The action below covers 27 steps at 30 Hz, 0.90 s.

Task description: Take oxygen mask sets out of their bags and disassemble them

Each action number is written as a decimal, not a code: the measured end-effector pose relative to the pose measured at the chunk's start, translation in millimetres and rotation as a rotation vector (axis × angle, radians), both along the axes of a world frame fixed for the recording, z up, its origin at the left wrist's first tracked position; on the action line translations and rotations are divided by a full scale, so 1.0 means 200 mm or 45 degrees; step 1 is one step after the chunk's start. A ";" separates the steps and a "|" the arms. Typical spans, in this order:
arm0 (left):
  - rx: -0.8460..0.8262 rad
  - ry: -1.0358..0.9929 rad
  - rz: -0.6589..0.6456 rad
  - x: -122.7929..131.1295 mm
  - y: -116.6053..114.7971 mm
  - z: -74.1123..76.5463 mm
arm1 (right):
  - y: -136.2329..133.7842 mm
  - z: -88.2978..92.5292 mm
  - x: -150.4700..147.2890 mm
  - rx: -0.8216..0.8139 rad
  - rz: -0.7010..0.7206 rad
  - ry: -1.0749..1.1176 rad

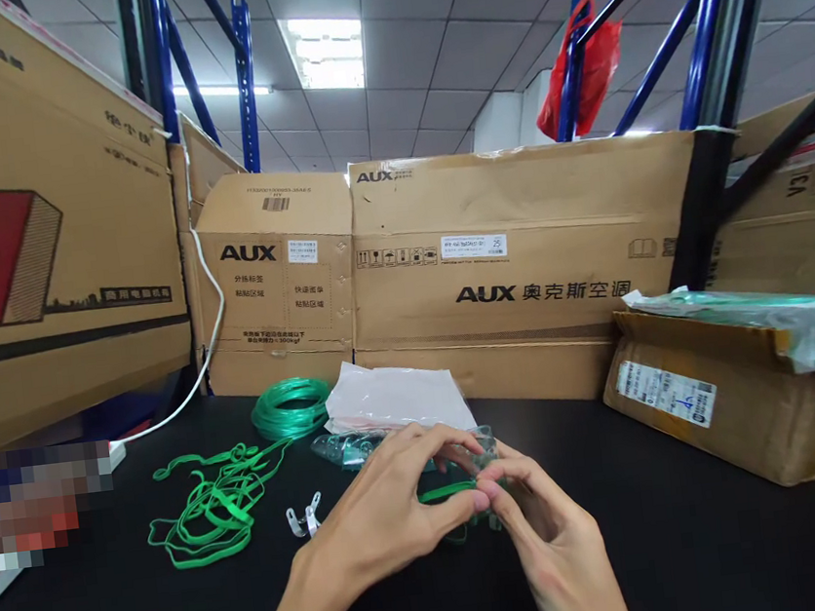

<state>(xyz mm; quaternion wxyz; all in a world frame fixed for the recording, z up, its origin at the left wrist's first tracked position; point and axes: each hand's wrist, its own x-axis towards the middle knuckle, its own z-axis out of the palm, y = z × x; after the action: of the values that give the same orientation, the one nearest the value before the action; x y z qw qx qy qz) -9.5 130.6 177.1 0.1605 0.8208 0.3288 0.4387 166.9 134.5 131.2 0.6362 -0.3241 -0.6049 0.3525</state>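
My left hand (393,503) is curled with its thumb stretched toward the fingertips of my right hand (545,515). A short stretch of green band (447,489) runs between them, and its right end goes into the pinch of my right thumb and fingers. Part of the band is hidden behind my left fingers and thumb. Just beyond my hands lies a clear plastic bag (350,449), partly covered. Two small shiny metal clips (305,518) rest left of my left wrist. Farther left spreads a loose tangle of green band (214,509).
A coil of green tubing (291,407) and white paper sheets (395,395) lie at the back of the black table (700,547). Large cardboard boxes (517,234) wall off the rear. An open brown carton (736,415) stands right. A white cable (213,308) hangs at left.
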 end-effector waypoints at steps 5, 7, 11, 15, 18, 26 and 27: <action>0.036 0.067 0.014 0.00 -0.01 0.01 | -0.01 -0.01 0.00 -0.039 -0.005 0.095; 0.076 0.069 0.040 0.01 -0.01 0.01 | -0.01 -0.01 0.00 -0.042 -0.005 0.100; 0.143 0.099 0.100 0.01 -0.01 0.01 | -0.01 -0.01 0.00 -0.036 -0.047 0.104; 0.195 0.142 0.160 0.01 -0.01 0.01 | -0.03 0.00 0.00 -0.026 -0.075 0.118; 0.208 0.161 0.179 0.01 -0.01 0.01 | -0.04 0.01 0.00 -0.004 -0.109 0.143; 0.235 0.155 0.203 -0.01 0.00 0.00 | -0.06 0.03 0.02 0.007 -0.220 0.191; 0.229 0.151 0.208 -0.01 0.00 0.00 | -0.06 0.03 0.02 0.007 -0.238 0.200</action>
<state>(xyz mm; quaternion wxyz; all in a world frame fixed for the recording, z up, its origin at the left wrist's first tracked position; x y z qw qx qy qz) -11.5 131.3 177.9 0.0301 0.8268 0.3629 0.4287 171.4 121.6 138.1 0.7128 -0.3487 -0.5213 0.3141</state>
